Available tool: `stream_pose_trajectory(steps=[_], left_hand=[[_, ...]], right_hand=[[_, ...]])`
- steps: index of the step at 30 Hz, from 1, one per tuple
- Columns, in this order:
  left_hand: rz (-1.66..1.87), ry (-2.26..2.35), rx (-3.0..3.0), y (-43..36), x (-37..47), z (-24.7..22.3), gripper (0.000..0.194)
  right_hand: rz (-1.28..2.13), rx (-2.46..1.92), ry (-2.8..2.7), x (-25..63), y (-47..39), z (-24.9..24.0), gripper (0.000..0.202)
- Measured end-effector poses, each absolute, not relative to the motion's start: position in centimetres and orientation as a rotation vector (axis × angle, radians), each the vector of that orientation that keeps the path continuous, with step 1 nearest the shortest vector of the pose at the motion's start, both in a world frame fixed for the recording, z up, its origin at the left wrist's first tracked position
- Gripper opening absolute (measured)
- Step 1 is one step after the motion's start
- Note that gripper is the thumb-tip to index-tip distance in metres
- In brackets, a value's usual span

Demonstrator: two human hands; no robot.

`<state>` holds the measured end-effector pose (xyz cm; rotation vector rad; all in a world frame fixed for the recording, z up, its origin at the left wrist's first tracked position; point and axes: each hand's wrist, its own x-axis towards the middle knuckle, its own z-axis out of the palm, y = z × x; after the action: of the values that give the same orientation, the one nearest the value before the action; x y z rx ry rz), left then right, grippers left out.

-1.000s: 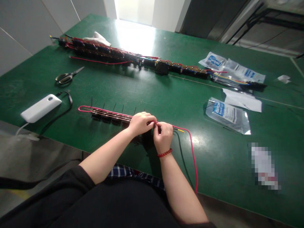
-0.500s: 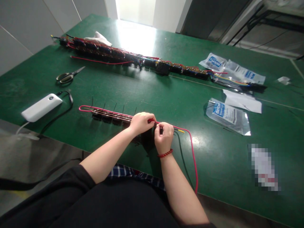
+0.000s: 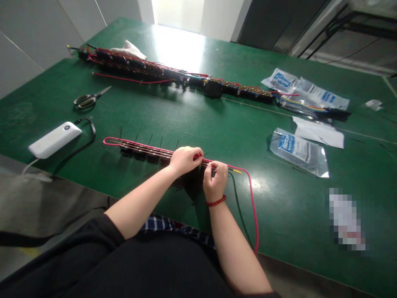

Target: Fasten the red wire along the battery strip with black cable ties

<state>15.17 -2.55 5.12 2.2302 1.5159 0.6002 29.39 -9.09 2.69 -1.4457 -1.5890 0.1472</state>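
Observation:
A long black strip of modules [image 3: 145, 155] lies near the front table edge, with red and thin bare-looking wires running along its top. Several thin black cable ties [image 3: 161, 142] stick up from its far side. My left hand [image 3: 186, 160] is closed over the strip, its fingertips pinched at a black cable tie [image 3: 206, 154] whose end pokes out to the right. Just right of it, my right hand [image 3: 216, 178] is closed, fingertips curled against the wires; what they hold is hidden. A red cable [image 3: 252, 198] loops off the right end, beside a yellow-tipped lead [image 3: 237, 171].
A longer wired black assembly [image 3: 192, 82] crosses the back of the green table [image 3: 149, 111]. Scissors [image 3: 88, 100] and a white power bank [image 3: 54, 140] with cables lie left. Clear plastic bags [image 3: 299, 151], white paper [image 3: 319, 132] and a blurred-out item [image 3: 347, 219] are right.
My right hand has shifted slightly right, widening the gap between my hands. A black tie end now shows at my left fingertips. The strip looks unmoved.

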Motion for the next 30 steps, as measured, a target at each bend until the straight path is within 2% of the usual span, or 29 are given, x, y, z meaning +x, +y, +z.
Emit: stream_pose_trajectory(steps=[3,10,30], left_hand=[[0.668,1.451,2.161,-2.4,15.0,5.4,0.012],[0.697,1.366,1.949,-2.0,14.9,5.9,0.011],[0.697,1.419,2.161,-2.0,13.6,6.3,0.014]], right_hand=[[0.104,-1.450,-1.633,29.3,-9.0,2.7,0.010],[-0.039,-1.600,-1.888,29.1,-8.5,2.0,0.031],[0.040,-1.641,-1.908,29.0,-8.5,2.4,0.029]])
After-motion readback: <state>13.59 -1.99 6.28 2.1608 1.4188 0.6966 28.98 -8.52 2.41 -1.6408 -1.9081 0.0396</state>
